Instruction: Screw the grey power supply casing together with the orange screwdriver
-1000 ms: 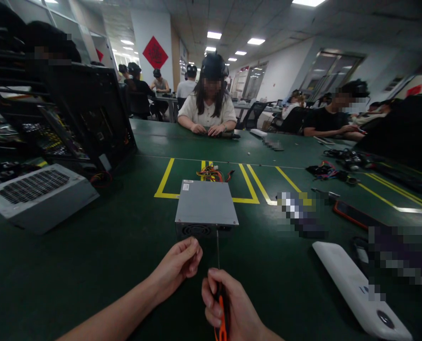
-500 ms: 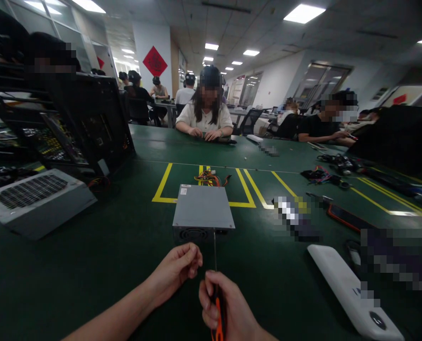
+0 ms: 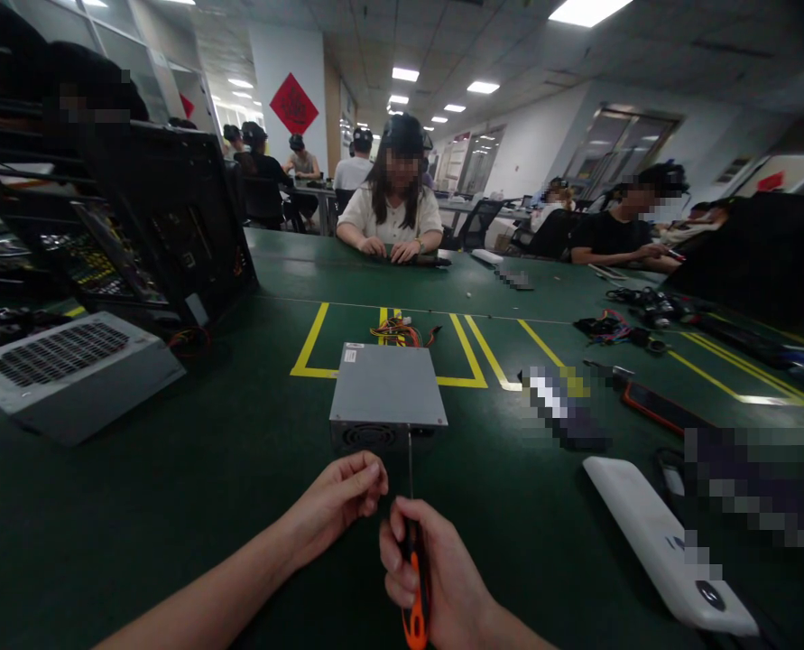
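Observation:
A grey computer power supply (image 3: pixel 389 384) lies flat on the green table, its fan side facing me and its bundle of coloured cables (image 3: pixel 402 332) behind it. My right hand (image 3: pixel 435 551) is closed around a screwdriver (image 3: pixel 415 591) with an orange and black handle. The thin shaft points away from me, its tip at the power supply's near face, right of the fan. Just left of the shaft, my left hand (image 3: pixel 347 495) is closed with thumb and fingers together, in front of the power supply. Anything between those fingers is hidden.
Another grey power supply (image 3: pixel 77 379) and a black computer case (image 3: pixel 171 226) stand at the left. To the right lie a white elongated device (image 3: pixel 665 546), an orange-edged device (image 3: pixel 665 406) and cable bundles (image 3: pixel 611 329). A person (image 3: pixel 392 208) sits across the table.
The view has tilted slightly, so the table items appear a little higher. Both hands keep nearly the same pose, and the screwdriver tip stays at the power supply's near face.

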